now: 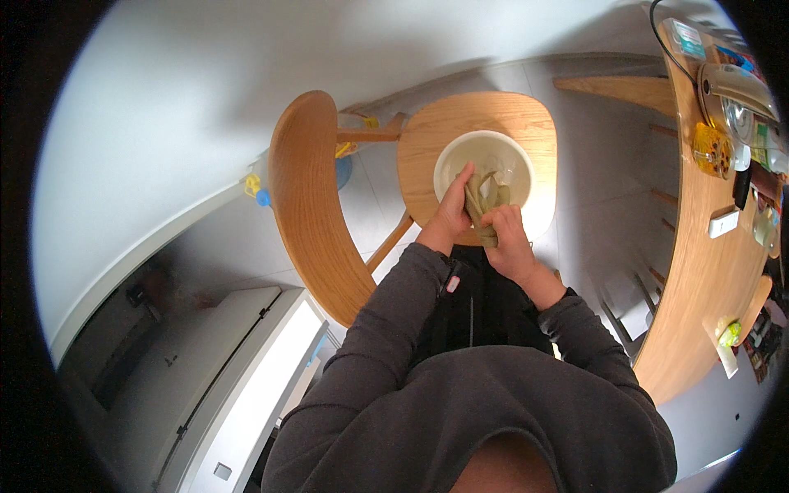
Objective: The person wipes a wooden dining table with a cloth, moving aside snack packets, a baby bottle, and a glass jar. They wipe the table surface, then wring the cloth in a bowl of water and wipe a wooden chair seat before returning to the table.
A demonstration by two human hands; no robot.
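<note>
My left hand grips one side of an olive-green folded bundle, its thumb pointing up along the edge. On the other side, the fingers of my right hand close on the bundle's lower part. Whether it is cloth or broad leaves I cannot tell. A small whitish patch shows among its folds. Both hands are over the near part of a cream-coloured bowl, which rests on the seat of a wooden chair. Clear, shiny contents, perhaps water, show inside the bowl; the bundle hides part of it.
The chair's curved backrest rises at left, with plastic bottles behind it by the wall. At right, a wooden table carries an electric kettle, an amber jar and a small white box. A white door stands lower left.
</note>
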